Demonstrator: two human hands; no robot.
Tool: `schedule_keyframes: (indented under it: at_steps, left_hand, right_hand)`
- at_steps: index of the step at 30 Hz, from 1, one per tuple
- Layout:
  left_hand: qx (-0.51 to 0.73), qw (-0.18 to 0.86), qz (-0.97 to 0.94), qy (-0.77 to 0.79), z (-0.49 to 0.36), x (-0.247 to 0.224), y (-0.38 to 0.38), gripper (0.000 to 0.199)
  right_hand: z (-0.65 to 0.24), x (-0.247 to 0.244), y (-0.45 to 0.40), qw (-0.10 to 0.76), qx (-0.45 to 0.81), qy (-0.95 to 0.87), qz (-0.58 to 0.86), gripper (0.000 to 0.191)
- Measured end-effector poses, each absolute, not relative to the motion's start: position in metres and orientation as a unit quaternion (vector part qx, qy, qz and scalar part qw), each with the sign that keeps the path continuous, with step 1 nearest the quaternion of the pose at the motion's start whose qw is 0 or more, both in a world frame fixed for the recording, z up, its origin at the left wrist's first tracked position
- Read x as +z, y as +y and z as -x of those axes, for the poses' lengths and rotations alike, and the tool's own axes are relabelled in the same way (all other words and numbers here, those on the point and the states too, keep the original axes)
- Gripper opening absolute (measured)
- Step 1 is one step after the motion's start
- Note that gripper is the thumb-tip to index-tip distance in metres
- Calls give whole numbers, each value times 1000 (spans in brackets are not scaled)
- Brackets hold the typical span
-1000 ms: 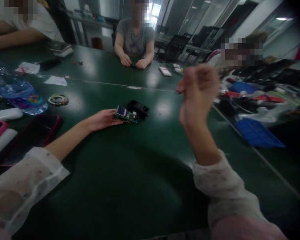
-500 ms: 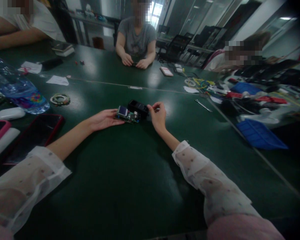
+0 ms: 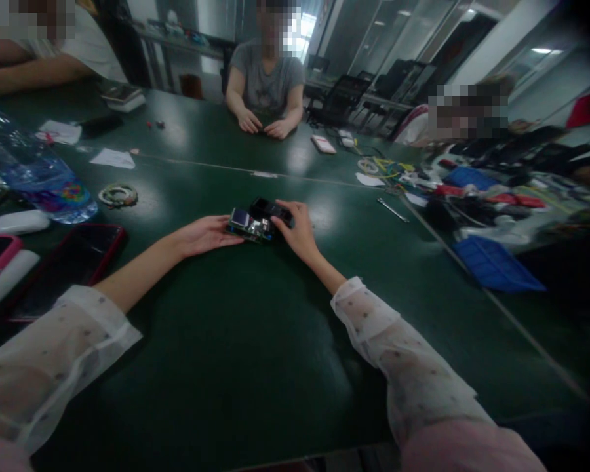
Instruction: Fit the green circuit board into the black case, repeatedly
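Note:
A green circuit board (image 3: 252, 227) with a small square screen is held at its left end by my left hand (image 3: 204, 236), thumb above and fingers below. Right behind it lies a black case (image 3: 265, 208), close against the board. My right hand (image 3: 299, 231) reaches over the right end of the case, its thumb and fingers closed around that end near the board's right edge. The fingertips are partly blurred.
A water bottle (image 3: 44, 174), phones (image 3: 69, 269) and a bracelet (image 3: 118, 195) are on the left. A wrench (image 3: 392, 210), a blue tray (image 3: 496, 263) and tangled cables (image 3: 386, 167) are on the right. A person (image 3: 266, 82) sits opposite.
My right hand has moved slightly left, further over the black case and nearer the circuit board. My left hand keeps its hold on the board. The view has shifted slightly.

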State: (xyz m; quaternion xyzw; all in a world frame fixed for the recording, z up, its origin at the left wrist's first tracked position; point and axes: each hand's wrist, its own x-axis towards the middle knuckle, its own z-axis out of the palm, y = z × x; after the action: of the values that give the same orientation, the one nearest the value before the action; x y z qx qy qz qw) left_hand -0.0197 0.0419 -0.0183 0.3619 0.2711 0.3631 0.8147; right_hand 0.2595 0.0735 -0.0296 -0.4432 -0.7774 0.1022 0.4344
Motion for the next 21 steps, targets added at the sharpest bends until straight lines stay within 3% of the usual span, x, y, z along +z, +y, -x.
schedule_keyframes:
  at_steps: [5,9,15,21]
  left_hand:
    - [358,816,-363,273,22,-19,42,40]
    - [355,820,-356,272,22,-18,42,40]
    - [358,819,-345,287,20,-14,39,39]
    - [358,815,-351,291,20,-13,38,38]
  right_hand:
    - [-262,-40,82,388,128,-781,472,55]
    - [-261,-42,84,373,138,-788,470,59]
    - [-263,-36,80,462,136,-717,504,51]
    - [-260,-25,67,529,137,-695,467,56]
